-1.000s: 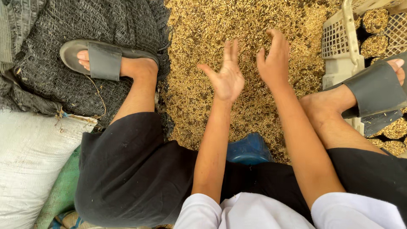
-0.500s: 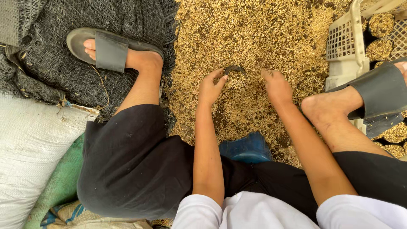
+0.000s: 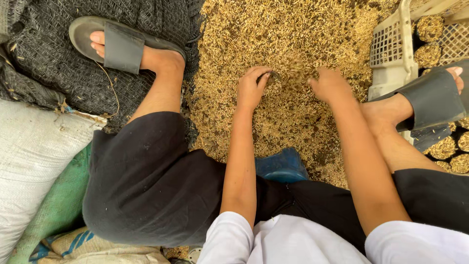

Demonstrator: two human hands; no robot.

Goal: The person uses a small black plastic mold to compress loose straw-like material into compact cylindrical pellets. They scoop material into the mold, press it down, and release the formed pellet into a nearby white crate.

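Down, both hands [image 3: 251, 88] (cupped) in husks [image 3: 288, 39].

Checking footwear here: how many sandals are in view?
2. One sandal is on the foot at upper left, resting on the black netting; the other sandal is on the foot at right, beside the plastic crate.

A black mesh net [image 3: 53, 73] covers the ground at upper left, with a white woven sack [image 3: 29, 161] and a green sack [image 3: 58, 205] lying below it. A pale plastic crate [image 3: 391, 54] stands at upper right (round straw-coloured bundles [image 3: 430, 27] show inside it). A blue plastic stool [image 3: 281, 166] peeks out between the legs.
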